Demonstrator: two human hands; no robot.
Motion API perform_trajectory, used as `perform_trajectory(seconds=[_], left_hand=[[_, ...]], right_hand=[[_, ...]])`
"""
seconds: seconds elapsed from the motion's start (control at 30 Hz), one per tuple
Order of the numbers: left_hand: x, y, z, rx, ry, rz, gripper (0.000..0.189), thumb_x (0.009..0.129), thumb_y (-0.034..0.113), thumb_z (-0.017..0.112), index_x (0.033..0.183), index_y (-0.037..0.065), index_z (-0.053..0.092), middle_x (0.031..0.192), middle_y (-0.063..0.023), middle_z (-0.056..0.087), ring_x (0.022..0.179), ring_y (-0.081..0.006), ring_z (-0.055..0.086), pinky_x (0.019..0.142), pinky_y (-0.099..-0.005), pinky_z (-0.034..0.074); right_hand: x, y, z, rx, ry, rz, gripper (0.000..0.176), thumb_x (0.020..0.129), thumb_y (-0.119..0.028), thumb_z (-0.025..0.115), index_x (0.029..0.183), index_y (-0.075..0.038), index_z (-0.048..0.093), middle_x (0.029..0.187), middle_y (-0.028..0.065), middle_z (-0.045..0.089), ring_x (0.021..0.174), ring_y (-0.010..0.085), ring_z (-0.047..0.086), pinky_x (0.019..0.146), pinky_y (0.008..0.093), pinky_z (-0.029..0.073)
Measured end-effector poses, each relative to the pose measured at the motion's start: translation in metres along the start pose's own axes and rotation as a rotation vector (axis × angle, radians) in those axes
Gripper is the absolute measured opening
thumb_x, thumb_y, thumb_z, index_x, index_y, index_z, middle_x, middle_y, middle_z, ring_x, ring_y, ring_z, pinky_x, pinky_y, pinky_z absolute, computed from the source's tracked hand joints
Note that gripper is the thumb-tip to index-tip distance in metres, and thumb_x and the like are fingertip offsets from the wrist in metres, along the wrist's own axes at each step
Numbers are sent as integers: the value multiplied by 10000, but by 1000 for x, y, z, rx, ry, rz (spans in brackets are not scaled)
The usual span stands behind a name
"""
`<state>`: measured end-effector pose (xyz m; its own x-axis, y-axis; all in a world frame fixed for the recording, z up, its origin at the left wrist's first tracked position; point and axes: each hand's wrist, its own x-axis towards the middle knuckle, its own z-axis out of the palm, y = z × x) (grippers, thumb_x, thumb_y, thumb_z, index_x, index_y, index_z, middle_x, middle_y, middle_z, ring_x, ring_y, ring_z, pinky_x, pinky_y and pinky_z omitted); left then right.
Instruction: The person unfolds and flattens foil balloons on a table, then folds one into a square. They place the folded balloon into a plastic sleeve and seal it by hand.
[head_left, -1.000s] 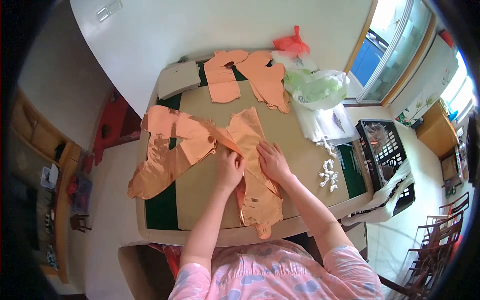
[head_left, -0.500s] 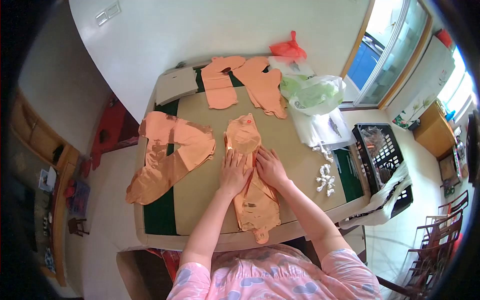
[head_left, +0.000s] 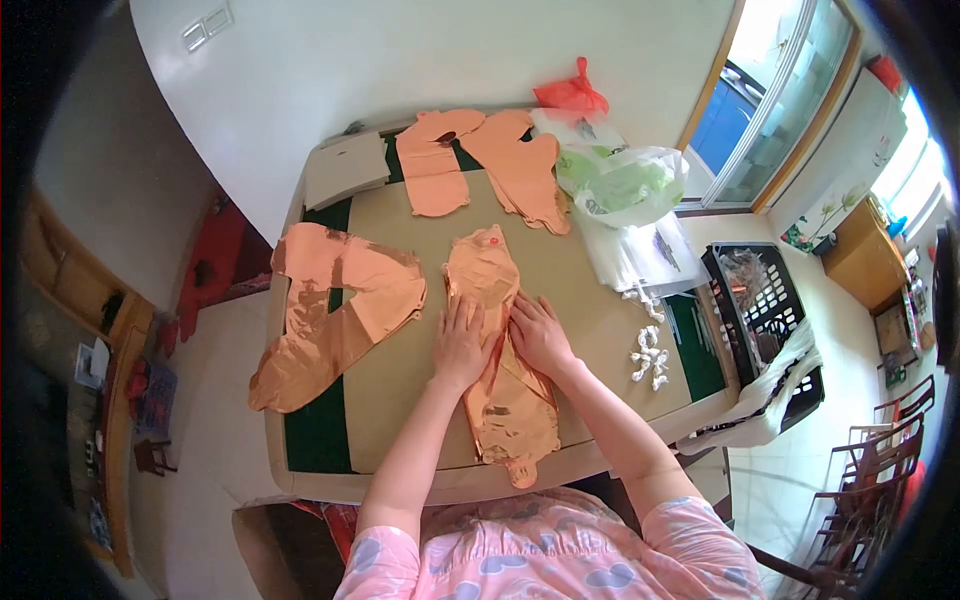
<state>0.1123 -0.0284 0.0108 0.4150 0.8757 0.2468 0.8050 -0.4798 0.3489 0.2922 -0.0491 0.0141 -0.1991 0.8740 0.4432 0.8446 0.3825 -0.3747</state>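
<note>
A folded copper-coloured foil balloon [head_left: 505, 410] lies lengthwise on the table in front of me, a small red dot near its far end. My left hand [head_left: 462, 350] rests flat on its left side, fingers stretched out. On the opposite edge my right hand [head_left: 540, 338] lies with its fingers extended, pressing the foil. Both hands are open, and the foil between them is creased. To the left is another flat foil balloon [head_left: 385, 285] with a bend in its shape. Two more, a left foil balloon [head_left: 438, 185] and a right foil balloon [head_left: 515, 170], lie at the far side.
A cardboard sheet [head_left: 400, 400] covers much of the table. Grey card pieces [head_left: 345, 172] sit at the far left. On the right are a green-white plastic bag [head_left: 630, 190], clear bags [head_left: 645, 260], white string bundles [head_left: 650, 355] and a black crate [head_left: 765, 290]. A red bag [head_left: 572, 92] stands behind.
The view has shifted slightly. Both hands stay flat on the folded balloon in nearly the same place, and the other balloons have not moved.
</note>
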Motion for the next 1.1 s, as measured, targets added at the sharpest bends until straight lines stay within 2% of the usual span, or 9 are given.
perform_trajectory(seconds=[0.27, 0.47, 0.77, 0.97, 1.07, 1.1], left_hand=[[-1, 4, -3, 95, 15, -36, 630, 940, 464, 471, 1402, 41, 408, 1496, -208, 304, 1418, -374, 209, 1142, -529, 174], [-2, -2, 1, 33, 59, 4, 636, 938, 457, 485, 1402, 30, 403, 1492, -210, 314, 1417, -365, 213, 1137, -552, 158], [-1, 0, -11, 131, -72, -23, 739, 916, 575, 447, 1433, 54, 368, 1509, -203, 285, 1424, -373, 189, 1145, -549, 140], [-5, -5, -6, 121, -93, 28, 763, 904, 593, 454, 1470, 103, 307, 1526, -199, 248, 1433, -371, 163, 1145, -554, 130], [-5, -3, -10, 124, -118, 20, 758, 909, 593, 442, 1476, 112, 296, 1531, -195, 237, 1436, -368, 152, 1144, -554, 132], [-4, -3, -11, 133, -130, 18, 755, 911, 592, 437, 1477, 113, 294, 1533, -194, 234, 1437, -367, 151, 1144, -553, 133]], right_hand=[[3, -4, -3, 10, 5, 0, 338, 889, -137, 542, 1198, -5, 574, 1320, 162, 530, 1273, 298, 458, 1060, 498, 338], [2, -1, 0, -3, -12, 5, 359, 890, -138, 537, 1224, -10, 559, 1330, 162, 523, 1258, 307, 471, 1062, 502, 334], [2, -2, 0, 15, -22, 28, 391, 898, -146, 533, 1270, -27, 541, 1352, 144, 512, 1281, 296, 454, 1074, 505, 325], [1, 0, 0, -9, -52, 34, 386, 898, -137, 533, 1267, -24, 540, 1349, 159, 509, 1288, 295, 445, 1072, 502, 329], [1, 2, 3, 25, -24, 27, 385, 897, -127, 535, 1266, -17, 535, 1338, 168, 515, 1286, 311, 444, 1071, 503, 330], [3, 2, 2, 125, 22, 87, 390, 897, -124, 536, 1272, -19, 530, 1344, 167, 509, 1290, 316, 438, 1072, 502, 328]])
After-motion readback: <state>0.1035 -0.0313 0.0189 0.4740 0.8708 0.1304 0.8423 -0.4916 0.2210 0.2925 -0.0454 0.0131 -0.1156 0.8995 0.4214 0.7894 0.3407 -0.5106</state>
